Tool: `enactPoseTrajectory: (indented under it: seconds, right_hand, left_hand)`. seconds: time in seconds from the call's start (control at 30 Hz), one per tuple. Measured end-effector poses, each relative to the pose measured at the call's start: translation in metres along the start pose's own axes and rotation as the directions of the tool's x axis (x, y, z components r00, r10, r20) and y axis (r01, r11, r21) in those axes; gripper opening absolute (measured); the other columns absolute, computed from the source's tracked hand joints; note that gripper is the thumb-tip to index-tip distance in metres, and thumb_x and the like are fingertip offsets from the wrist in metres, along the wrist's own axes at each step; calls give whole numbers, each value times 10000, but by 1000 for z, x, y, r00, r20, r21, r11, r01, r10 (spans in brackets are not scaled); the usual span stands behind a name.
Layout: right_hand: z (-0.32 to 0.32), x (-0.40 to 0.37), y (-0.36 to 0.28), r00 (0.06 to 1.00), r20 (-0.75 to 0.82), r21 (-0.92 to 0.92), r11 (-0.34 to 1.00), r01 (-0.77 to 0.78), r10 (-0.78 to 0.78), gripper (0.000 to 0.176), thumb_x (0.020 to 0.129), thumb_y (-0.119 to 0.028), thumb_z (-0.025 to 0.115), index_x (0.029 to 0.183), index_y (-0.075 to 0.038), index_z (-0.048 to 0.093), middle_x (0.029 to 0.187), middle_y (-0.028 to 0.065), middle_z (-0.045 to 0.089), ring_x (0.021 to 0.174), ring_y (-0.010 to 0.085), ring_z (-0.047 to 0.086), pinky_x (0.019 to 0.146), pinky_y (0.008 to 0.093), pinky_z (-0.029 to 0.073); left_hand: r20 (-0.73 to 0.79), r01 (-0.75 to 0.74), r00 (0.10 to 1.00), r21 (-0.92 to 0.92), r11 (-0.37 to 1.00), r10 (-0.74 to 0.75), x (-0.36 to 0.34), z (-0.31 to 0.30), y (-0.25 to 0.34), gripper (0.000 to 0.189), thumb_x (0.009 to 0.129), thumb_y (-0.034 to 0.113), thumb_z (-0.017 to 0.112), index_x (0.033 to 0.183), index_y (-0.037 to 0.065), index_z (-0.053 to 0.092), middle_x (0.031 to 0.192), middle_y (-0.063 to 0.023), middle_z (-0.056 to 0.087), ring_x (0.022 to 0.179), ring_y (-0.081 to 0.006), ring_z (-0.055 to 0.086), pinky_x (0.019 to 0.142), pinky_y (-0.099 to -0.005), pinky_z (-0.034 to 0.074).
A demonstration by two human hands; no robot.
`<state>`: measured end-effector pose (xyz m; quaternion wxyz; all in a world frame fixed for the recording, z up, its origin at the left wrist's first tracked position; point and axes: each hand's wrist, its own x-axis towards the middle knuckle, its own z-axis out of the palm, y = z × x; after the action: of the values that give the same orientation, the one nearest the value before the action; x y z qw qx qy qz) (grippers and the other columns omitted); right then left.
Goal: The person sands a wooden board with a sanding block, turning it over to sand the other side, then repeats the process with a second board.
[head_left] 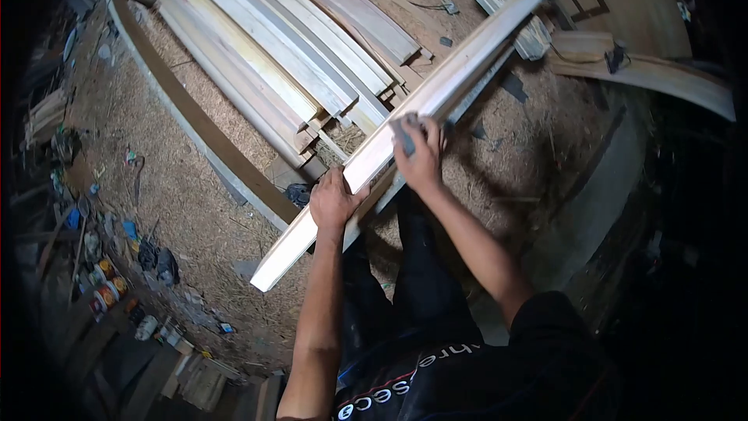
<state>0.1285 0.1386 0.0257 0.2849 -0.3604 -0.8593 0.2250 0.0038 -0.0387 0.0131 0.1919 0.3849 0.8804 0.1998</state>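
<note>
A long, pale wooden plank (369, 164) with grooved edges runs diagonally in front of me, lying along a narrower timber (477, 95) that shows beneath its right edge. My left hand (335, 201) is closed over the plank near its lower end, fingers on top and thumb towards the right side. Further up, my right hand (421, 157) grips a dark grey sanding block (402, 136) pressed against the plank's face. The block's underside is hidden.
Several planed boards (257, 39) are stacked beyond the plank. A long board on edge (179, 113) curves along the left. Shavings cover the ground (167, 195). Cans (109, 294) and scraps lie at lower left; a curved-looking board (654, 78) is at right.
</note>
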Motion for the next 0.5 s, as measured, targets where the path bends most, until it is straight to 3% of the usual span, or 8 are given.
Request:
enactPoseTrajectory:
  seconds: [0.17,0.4,0.5]
  right_hand:
    - [-14,3,11,984,171,18,999,39,-42,428,837,-188,741,1240,-68,663,1279,199,485,1187,395,488,993,499,410]
    - [-21,51,42,997,45,-21,998,63,-62,412,815,-170,746,1214,-95,673,1265,172,512,1143,376,499,955,489,413]
    - [-22,32,31,990,131,6,998,56,-57,427,798,-175,745,1216,-120,676,1266,164,492,1130,361,494,932,509,409]
  left_hand:
    - [103,54,993,0,999,-54,2,-3,6,725,712,593,775,1176,60,616,1025,-158,705,977,-320,685,865,-427,528]
    - [64,19,998,30,999,-21,3,-3,10,640,721,523,793,1162,86,634,1014,-156,699,948,-353,685,840,-443,544]
    - [133,64,989,49,997,-70,6,-5,16,702,713,499,808,1228,75,587,1041,-156,689,1013,-357,664,897,-454,507]
